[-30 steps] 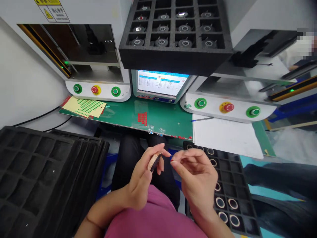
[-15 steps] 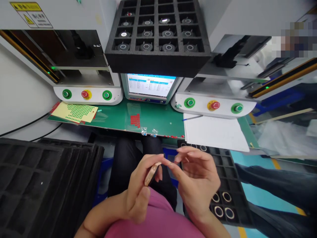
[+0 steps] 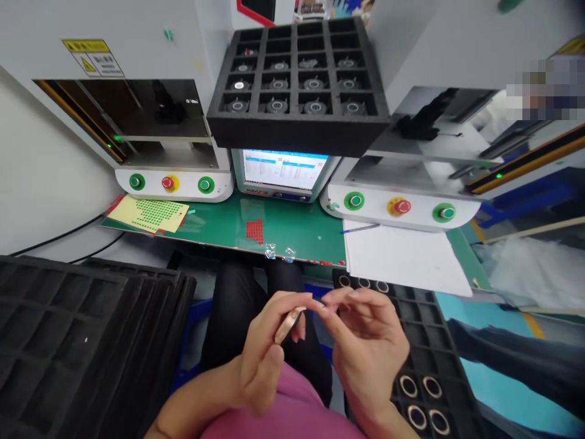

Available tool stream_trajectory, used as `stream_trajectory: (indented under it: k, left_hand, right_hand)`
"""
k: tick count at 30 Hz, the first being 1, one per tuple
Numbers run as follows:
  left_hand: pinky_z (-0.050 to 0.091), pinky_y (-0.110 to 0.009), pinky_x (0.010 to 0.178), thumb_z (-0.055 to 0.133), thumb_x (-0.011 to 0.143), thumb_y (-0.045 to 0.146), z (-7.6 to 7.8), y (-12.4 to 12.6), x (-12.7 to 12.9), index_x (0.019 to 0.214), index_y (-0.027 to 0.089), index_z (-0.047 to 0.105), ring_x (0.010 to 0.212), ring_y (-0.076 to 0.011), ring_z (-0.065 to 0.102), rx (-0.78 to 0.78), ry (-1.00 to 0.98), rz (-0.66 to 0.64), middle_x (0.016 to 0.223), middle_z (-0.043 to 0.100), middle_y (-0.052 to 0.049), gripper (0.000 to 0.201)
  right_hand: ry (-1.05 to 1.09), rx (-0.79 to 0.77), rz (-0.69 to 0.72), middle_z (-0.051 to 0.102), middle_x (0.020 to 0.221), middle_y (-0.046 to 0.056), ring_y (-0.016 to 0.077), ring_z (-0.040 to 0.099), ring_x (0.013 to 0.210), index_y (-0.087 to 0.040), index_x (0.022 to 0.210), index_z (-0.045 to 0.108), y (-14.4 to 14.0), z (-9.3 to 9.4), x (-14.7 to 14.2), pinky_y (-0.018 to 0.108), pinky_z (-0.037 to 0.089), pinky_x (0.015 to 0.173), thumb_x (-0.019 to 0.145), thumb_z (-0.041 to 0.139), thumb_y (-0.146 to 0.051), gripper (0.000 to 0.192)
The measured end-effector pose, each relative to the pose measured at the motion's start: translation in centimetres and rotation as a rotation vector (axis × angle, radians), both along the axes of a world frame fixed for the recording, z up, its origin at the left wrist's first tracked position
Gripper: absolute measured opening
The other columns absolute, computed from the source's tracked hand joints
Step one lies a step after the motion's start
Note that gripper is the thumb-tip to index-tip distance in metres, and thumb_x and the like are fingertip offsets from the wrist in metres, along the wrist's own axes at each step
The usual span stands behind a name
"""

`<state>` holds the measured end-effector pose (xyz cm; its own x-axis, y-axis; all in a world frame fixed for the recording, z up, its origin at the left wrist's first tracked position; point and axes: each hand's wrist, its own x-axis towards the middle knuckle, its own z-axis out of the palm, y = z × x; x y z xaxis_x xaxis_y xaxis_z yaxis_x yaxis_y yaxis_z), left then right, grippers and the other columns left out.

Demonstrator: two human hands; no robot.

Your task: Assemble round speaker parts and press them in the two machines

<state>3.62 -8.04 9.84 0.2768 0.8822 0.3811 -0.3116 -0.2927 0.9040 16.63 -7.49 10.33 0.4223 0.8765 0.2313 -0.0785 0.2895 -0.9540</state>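
Observation:
My left hand is closed round a thin, gold-edged watch case, held edge-on between thumb and fingers above my lap. Its faces are mostly turned away or covered by the fingers. My right hand is beside it, with fingers curled and thumb reaching to the left index fingertip. Thumb and index finger come close together in a pinch; anything between them is too small to make out. The right hand does not appear to touch the case.
Ahead, a black foam tray of round watch parts sits above a screen. Button panels flank it. Red stickers, a yellow sticker sheet and papers lie on the green bench. Stacked trays stand left; a ring tray lies right.
The camera view has shifted, so the bench and machines sit slightly lower in the picture. Both hands keep nearly the same pose, with the watch case still in the left.

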Motion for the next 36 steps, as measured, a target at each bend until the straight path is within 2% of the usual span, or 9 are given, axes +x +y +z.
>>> stream_trajectory:
  k: [7,10,13,15,19,23,26,32,36]
  left_hand:
    - [0.044,-0.031,0.073,0.032,0.100,0.045,-0.1,0.0,0.1,0.140,0.023,0.048,0.081,-0.0152,0.048,-0.019,0.024,0.028,0.121,0.052,-0.011,0.048]
    - [0.044,-0.031,0.076,0.031,0.101,0.045,-0.5,0.1,0.1,0.142,0.023,0.046,0.083,-0.0161,0.047,-0.061,0.050,0.053,0.117,0.051,-0.010,0.049]
    - [0.044,-0.033,0.080,0.034,0.100,0.045,-0.5,0.3,0.1,0.143,0.022,0.045,0.090,-0.0185,0.048,-0.034,0.070,0.035,0.115,0.050,-0.010,0.050]
    - [0.045,-0.034,0.085,0.034,0.099,0.045,-0.3,0.5,0.2,0.143,0.023,0.044,0.097,-0.0203,0.049,0.000,0.092,0.038,0.118,0.049,-0.010,0.050]
    - [0.047,-0.034,0.085,0.032,0.100,0.041,0.2,0.7,0.3,0.144,0.024,0.042,0.101,-0.0212,0.050,0.049,0.143,0.055,0.119,0.047,-0.010,0.048]
    - [0.048,-0.033,0.083,0.033,0.100,0.041,0.0,0.6,0.3,0.146,0.025,0.040,0.103,-0.0214,0.050,0.060,0.151,0.058,0.121,0.045,-0.010,0.048]
    - [0.048,-0.030,0.079,0.034,0.100,0.044,-0.6,0.7,0.5,0.144,0.027,0.043,0.095,-0.0185,0.050,-0.041,0.082,0.070,0.119,0.048,-0.009,0.049]
    - [0.043,-0.025,0.066,0.054,0.091,0.049,-0.9,2.3,1.0,0.129,0.021,0.058,0.074,-0.0137,0.047,-0.501,-0.144,0.259,0.105,0.060,-0.007,0.047]
    - [0.043,-0.025,0.065,0.065,0.082,0.050,-0.2,2.9,1.0,0.114,0.017,0.066,0.071,-0.0137,0.048,-0.571,-0.202,0.285,0.096,0.062,-0.008,0.046]
  right_hand:
    - [0.035,0.012,0.035,0.068,0.069,-0.002,0.0108,0.066,0.061,-0.022,0.082,0.057,-0.2,0.1,0.4,0.020,0.054,0.057,0.073,0.076,-0.008,0.026]
    - [0.163,-0.090,0.192,0.068,0.066,-0.003,0.0109,0.065,0.059,-0.023,0.082,0.058,-0.5,0.6,0.4,0.020,0.055,0.056,0.073,0.079,-0.011,0.026]
    - [0.328,-0.223,0.371,0.068,0.063,-0.004,0.0104,0.063,0.056,-0.023,0.080,0.060,-0.6,1.5,0.1,0.021,0.056,0.056,0.069,0.083,-0.016,0.027]
    - [0.433,-0.278,0.432,0.069,0.064,-0.004,0.0092,0.064,0.058,-0.023,0.079,0.061,-0.6,2.0,-0.1,0.019,0.056,0.059,0.068,0.084,-0.015,0.026]
    - [0.563,-0.323,0.480,0.070,0.066,-0.005,0.0079,0.065,0.062,-0.023,0.079,0.063,-0.6,2.2,-0.6,0.016,0.056,0.062,0.070,0.083,-0.013,0.023]
    - [0.603,-0.338,0.454,0.070,0.066,-0.005,0.0083,0.065,0.063,-0.023,0.078,0.062,-0.7,1.8,-1.0,0.017,0.056,0.063,0.069,0.083,-0.014,0.024]
    - [0.613,-0.331,0.388,0.069,0.064,-0.005,0.0078,0.063,0.059,-0.022,0.078,0.060,-0.3,1.5,-1.2,0.017,0.054,0.061,0.066,0.084,-0.014,0.028]
    - [0.641,-0.425,0.248,0.067,0.061,-0.006,0.0071,0.058,0.049,-0.021,0.086,0.060,1.3,0.7,-0.8,0.016,0.049,0.050,0.056,0.088,-0.019,0.041]
    - [0.624,-0.386,0.232,0.067,0.062,-0.006,0.0067,0.056,0.049,-0.020,0.085,0.059,2.5,1.1,-0.2,0.016,0.048,0.048,0.055,0.087,-0.019,0.041]
